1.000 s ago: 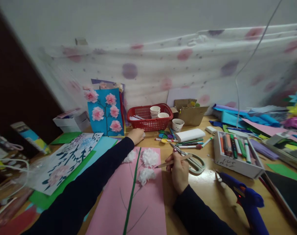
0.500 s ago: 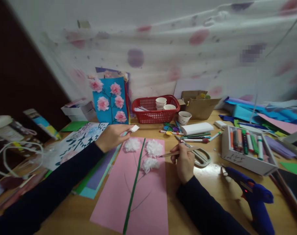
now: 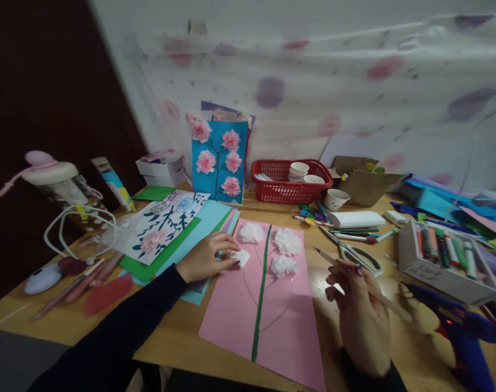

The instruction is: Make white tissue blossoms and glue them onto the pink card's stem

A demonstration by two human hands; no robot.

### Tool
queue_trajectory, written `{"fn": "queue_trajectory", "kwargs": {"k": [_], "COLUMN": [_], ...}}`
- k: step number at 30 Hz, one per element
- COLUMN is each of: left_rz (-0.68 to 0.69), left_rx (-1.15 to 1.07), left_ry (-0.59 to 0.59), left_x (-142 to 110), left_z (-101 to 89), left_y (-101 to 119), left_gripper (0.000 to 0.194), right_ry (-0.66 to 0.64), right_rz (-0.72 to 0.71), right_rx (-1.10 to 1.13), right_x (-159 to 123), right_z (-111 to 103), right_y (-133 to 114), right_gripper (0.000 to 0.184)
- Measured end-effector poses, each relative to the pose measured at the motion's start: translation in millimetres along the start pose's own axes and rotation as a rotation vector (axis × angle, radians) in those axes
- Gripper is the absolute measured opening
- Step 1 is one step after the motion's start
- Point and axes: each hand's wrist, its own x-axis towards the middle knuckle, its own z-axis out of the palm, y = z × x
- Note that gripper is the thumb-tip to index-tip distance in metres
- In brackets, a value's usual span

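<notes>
My left hand [image 3: 209, 257] is closed, pinching a small white piece of tissue paper [image 3: 242, 257] over the left side of a pink sheet of paper [image 3: 286, 337]. My right hand [image 3: 360, 313] grips a pencil [image 3: 326, 256] just to the right of the sheet, with its tip pointing up and left. Down the pink sheet runs a thick green stem [image 3: 261, 296] with thin drawn side branches. White tissue flowers sit near its top: one on the left [image 3: 251, 232], and on the right an upper one [image 3: 287, 241] and a lower one [image 3: 283, 266].
Scissors [image 3: 356, 256] lie right of the sheet, with a blue glue gun [image 3: 455, 321] and a box of markers [image 3: 439, 272] beyond. Behind stand a red basket [image 3: 284, 191], a paper cup [image 3: 336, 199] and a blue flower picture [image 3: 219, 185]. Coloured sheets and a bottle are at left.
My left hand has come down with the tissue paper onto the sheet's left side. My right hand, with the pencil, has drawn back from the flowers. The view has swung left.
</notes>
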Motion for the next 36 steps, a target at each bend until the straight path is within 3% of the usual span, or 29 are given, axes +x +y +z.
{"fn": "queue_trajectory", "kwargs": {"k": [4,7,13,17,23,28,32,36], "left_rz": [-0.027,-0.041,-0.104,-0.174,-0.271,-0.31,-0.363,-0.428], "left_rx": [-0.025,-0.044,-0.11,-0.148,-0.123,-0.16,-0.241,-0.357], "left_ry": [-0.036,-0.019,0.121,0.219,0.179,0.257,0.387,0.401], "left_x": [3,4,-1,-3,-1,2,-4,-27], "left_z": [7.3,12.9,7.9,6.4,20.1,14.9,-2.1,5.6], "left_y": [-11,-15,-10,-8,-15,-15,0,43], "left_gripper": [0.008,0.004,0.01,0.009,0.009,0.01,0.014,0.014], "right_ry": [0.067,0.088,0.014,0.048,0.031,0.014,-0.009,-0.155], "right_rz": [0.095,0.177,0.194,0.2,0.216,0.226,0.193,-0.087], "right_rx": [0.012,0.005,0.051,0.126,0.169,0.154,0.076,-0.093], "right_x": [-38,-50,-49,-50,-51,-48,-51,-71], "right_z": [-6,-11,-13,-12,-13,-15,-17,-22], "right_y": [8,18,23,20,23,27,25,21], "right_gripper": [0.037,0.036,0.028,0.024,0.024,0.03,0.034,0.037]}}
